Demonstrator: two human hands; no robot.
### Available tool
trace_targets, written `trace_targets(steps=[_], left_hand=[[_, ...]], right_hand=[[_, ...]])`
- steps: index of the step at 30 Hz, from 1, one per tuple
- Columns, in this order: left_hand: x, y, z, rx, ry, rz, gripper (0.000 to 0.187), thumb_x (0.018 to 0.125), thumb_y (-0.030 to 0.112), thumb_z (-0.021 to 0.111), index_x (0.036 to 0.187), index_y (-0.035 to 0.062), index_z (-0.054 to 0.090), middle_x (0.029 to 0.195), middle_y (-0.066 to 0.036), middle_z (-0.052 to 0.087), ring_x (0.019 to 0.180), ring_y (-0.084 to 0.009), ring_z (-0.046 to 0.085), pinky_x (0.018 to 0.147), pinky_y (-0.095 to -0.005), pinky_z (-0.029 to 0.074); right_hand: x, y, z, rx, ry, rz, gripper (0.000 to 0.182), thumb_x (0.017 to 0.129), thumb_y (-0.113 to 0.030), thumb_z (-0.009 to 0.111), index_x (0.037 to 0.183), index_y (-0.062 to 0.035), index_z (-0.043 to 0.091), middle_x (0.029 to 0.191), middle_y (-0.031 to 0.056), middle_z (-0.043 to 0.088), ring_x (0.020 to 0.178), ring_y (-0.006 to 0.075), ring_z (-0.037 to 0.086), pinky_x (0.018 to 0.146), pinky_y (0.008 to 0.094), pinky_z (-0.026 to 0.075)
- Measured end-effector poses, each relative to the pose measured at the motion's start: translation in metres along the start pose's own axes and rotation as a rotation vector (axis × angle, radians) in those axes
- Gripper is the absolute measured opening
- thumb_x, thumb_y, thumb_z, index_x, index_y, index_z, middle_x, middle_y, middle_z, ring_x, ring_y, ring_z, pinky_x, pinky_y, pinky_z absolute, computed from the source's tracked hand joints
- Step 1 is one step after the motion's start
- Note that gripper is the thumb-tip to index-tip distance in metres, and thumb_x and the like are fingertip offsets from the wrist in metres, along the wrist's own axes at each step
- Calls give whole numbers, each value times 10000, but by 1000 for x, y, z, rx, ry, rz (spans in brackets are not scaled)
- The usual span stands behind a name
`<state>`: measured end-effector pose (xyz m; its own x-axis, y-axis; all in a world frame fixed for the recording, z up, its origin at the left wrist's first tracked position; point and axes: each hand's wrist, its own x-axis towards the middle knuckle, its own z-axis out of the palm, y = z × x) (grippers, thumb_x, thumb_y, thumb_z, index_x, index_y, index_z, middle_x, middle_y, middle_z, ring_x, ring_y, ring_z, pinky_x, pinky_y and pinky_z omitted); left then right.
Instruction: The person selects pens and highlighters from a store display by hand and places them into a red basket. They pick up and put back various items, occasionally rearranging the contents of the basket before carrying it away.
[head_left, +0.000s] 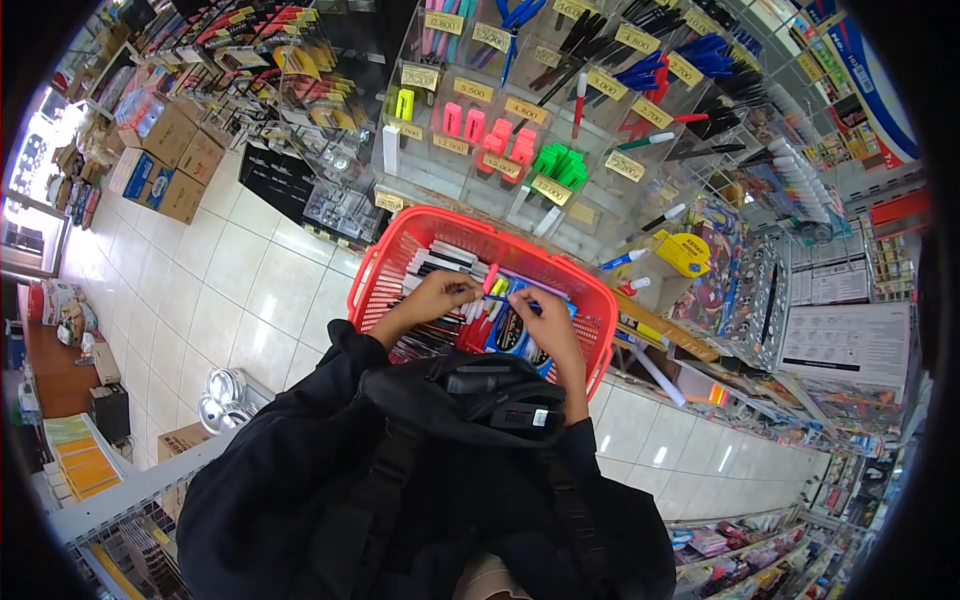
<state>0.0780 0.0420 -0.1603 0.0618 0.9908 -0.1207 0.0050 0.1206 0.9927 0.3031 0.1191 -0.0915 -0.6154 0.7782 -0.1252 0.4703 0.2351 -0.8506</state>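
Observation:
A red plastic basket (489, 233) is in front of my body, with pens and markers lying inside it. Above its contents, my left hand (447, 296) pinches one end of a slim dark blue pen (496, 297). The fingers of my right hand (540, 316) are closed on the pen's other end. White markers (447, 257) lie at the basket's far left, and dark pens lie below my left wrist. Blue packaging (508, 336) rests under my right hand, beside red and white pens.
Beyond the basket stands a clear compartment rack with price tags, holding pink highlighters (495, 140), green highlighters (560, 165) and blue pens (700, 55). Cardboard boxes (170, 160) stand on the tiled floor (270, 290) at left. A black bag (465, 390) hangs on my chest.

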Motion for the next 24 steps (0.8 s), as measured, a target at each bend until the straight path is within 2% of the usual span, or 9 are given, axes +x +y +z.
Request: trace_targets(steps=[1,2,5,9,14,20,24], left_hand=[[2,2,-1,-101,24,23,191,901,156,667,1015,4,686,920,-48,690,778,-105,601,695,-238,465],[2,3,-3,-117,59,14,191,901,154,669,1020,6,678,903,-37,677,780,-93,594,699,-236,466],[2,21,-9,-211,161,-21,192,898,144,673,1034,9,657,873,-21,650,774,-76,584,706,-234,469],[1,25,-19,-431,273,-34,203,895,118,666,1063,12,626,839,-27,626,742,-95,584,713,-235,470],[2,25,-22,-686,307,5,212,911,86,634,1100,-7,607,897,-49,640,788,-116,603,758,-258,494],[0,28,-23,-760,282,15,253,929,77,604,1162,-21,593,1018,-87,657,896,-142,630,842,-284,513],[1,30,-22,-743,282,1,268,929,82,606,1174,-27,590,1045,-98,655,920,-152,633,852,-288,514]], right_hand=[[2,-1,1,48,68,-43,227,902,-222,635,979,-12,669,872,142,689,834,256,669,722,331,492],[2,-2,2,69,95,-51,207,902,-177,633,991,8,661,912,145,685,836,236,664,720,325,489],[7,1,8,107,159,-53,203,901,-164,634,1010,4,665,921,141,676,795,216,648,708,318,487],[6,-7,7,72,120,-3,208,895,-149,641,1037,1,666,906,126,663,732,187,616,674,302,482],[6,-3,12,36,90,-50,208,878,-142,658,1031,-1,668,864,108,648,690,166,593,631,291,472],[6,-1,16,60,47,-15,224,824,-142,718,989,-8,644,844,89,646,652,152,561,609,285,461],[6,-8,12,31,35,5,244,794,-118,742,973,-9,617,825,81,639,618,139,525,583,286,450]])
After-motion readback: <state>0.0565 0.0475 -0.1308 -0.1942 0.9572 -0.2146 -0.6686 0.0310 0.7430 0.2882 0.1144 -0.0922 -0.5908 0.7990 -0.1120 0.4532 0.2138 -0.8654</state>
